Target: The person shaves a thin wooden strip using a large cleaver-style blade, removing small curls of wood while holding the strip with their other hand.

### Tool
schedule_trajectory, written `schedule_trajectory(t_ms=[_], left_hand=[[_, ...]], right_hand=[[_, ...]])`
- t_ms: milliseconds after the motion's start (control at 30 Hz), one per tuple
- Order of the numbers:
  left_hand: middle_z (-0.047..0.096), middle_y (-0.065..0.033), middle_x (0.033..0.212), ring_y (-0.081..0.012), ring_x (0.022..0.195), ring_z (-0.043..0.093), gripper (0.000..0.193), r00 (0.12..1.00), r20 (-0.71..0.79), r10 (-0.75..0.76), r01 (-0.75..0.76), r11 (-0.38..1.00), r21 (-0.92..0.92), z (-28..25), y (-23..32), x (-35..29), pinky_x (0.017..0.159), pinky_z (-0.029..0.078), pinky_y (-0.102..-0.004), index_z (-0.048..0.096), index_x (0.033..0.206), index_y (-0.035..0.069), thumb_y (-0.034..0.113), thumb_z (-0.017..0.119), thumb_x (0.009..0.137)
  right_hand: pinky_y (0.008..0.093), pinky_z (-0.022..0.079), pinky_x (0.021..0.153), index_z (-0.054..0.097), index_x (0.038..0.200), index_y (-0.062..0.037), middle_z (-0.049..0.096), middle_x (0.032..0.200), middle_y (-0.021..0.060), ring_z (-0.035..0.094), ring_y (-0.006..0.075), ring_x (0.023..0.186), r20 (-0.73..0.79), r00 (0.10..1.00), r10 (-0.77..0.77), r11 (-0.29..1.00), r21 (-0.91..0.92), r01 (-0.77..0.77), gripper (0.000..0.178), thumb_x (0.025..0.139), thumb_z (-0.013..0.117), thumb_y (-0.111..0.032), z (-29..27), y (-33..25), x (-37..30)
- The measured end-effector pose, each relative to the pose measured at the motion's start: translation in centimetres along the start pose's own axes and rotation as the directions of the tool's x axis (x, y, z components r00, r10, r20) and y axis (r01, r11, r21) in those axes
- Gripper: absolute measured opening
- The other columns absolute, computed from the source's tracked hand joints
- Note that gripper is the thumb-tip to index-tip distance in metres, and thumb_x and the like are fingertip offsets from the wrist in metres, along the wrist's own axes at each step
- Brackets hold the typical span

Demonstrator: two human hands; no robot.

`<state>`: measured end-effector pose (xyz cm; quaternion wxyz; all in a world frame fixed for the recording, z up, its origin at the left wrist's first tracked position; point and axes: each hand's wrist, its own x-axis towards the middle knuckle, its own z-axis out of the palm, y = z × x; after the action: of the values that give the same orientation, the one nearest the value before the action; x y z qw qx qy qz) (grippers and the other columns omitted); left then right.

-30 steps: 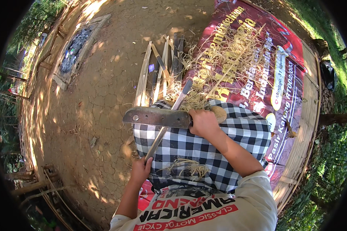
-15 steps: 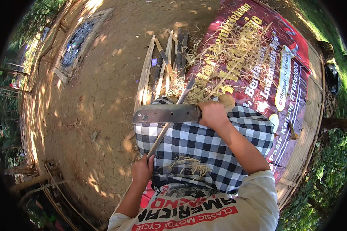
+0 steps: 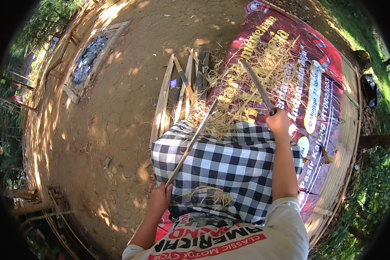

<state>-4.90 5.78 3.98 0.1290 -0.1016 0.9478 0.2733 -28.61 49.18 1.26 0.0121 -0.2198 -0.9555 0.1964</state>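
My left hand [image 3: 160, 196] is closed round the near end of a narrow bamboo strip [image 3: 187, 149]. The strip slants away from me across the black-and-white checked cloth [image 3: 229, 158] over my lap. My right hand [image 3: 278, 122] grips the dark handle of a machete [image 3: 258, 84], held out to the right over a heap of pale shavings [image 3: 273, 65]. Its blade points forward and to the left, apart from the strip. A small tuft of shavings [image 3: 219, 197] rests on the cloth close to my body.
Several split bamboo pieces [image 3: 164, 93] lie on the bare earth ahead. A dark red printed banner [image 3: 333, 60] covers a bamboo platform [image 3: 349, 125] on my right. At the far left is a framed pit of ash [image 3: 89, 58]. Bamboo poles [image 3: 34, 201] stand at the lower left.
The machete has left the strip and swung forward and right, turning from crosswise to pointing ahead. My left hand keeps its hold on the strip, a little lower in view.
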Motion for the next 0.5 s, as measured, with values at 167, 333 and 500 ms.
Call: schedule_trajectory(t_ms=[167,333,500], left_hand=[[0.059,-0.0288,0.068,-0.0472,0.067,0.059,0.031,0.997,0.073,-0.007,0.008,1.000,-0.009,-1.3,1.3,0.4,0.058,0.046,-0.0491,0.061,0.088,-0.004,0.026,0.056,0.094],[0.057,-0.0206,0.060,-0.0289,0.056,0.057,0.037,0.988,0.145,-0.045,0.073,0.979,-0.190,-1.4,0.4,0.9,0.056,0.045,-0.0399,0.062,0.085,-0.005,0.031,0.058,0.094],[0.052,-0.0074,0.054,-0.0139,0.054,0.048,0.048,0.955,0.253,-0.153,0.207,0.957,-0.202,-2.2,-0.3,2.4,0.052,0.042,-0.0347,0.060,0.071,-0.006,0.037,0.060,0.093]], right_hand=[[0.0482,0.052,0.077,0.068,0.096,-0.0053,0.068,0.085,0.0217,0.065,0.0402,0.084,0.023,0.997,-0.069,0.989,0.135,0.065,0.031,0.072,0.065,-0.024,-0.4,-4.2,-2.0],[0.0447,0.054,0.068,0.068,0.094,-0.0059,0.068,0.076,0.0179,0.067,0.0361,0.072,-0.034,0.953,-0.302,0.940,0.154,0.303,0.030,0.067,0.068,-0.019,0.5,-4.9,-4.1],[0.0426,0.054,0.064,0.069,0.090,-0.0063,0.067,0.071,0.0155,0.067,0.0331,0.068,-0.031,0.894,-0.447,0.874,0.197,0.444,0.028,0.065,0.070,-0.019,0.4,-5.9,-5.3]])
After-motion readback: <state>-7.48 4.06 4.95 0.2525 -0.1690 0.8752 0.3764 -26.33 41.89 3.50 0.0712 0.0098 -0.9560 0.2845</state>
